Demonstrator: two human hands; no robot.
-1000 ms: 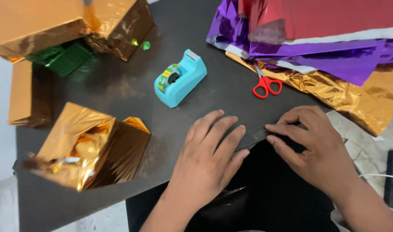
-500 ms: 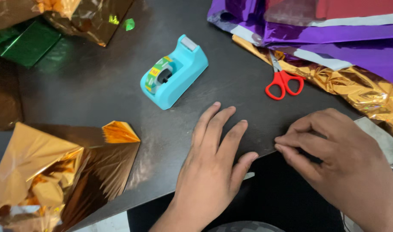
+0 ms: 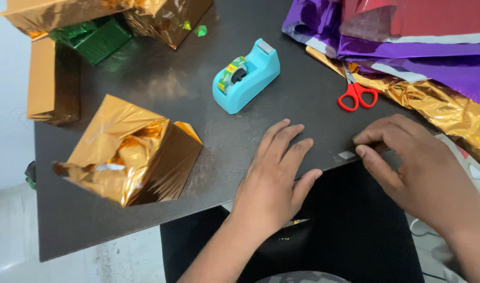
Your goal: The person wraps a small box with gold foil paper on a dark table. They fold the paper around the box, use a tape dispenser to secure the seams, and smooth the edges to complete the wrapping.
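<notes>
The left hand (image 3: 274,175) lies flat on the dark tabletop (image 3: 145,99); the right hand (image 3: 415,162) pinches a tape strip (image 3: 347,155) at its edge, near the turquoise tape dispenser (image 3: 246,76).

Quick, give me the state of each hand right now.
Left hand: open, flat on the dark table, holding nothing.
Right hand: fingers pinched on a small strip of tape at the table's edge.

- A gold-foil-wrapped box (image 3: 127,149), end open and crumpled, is lying left of the hands
- More gold-wrapped boxes (image 3: 169,18) and a green-foil package (image 3: 95,36) are sitting at the table's far left corner
</notes>
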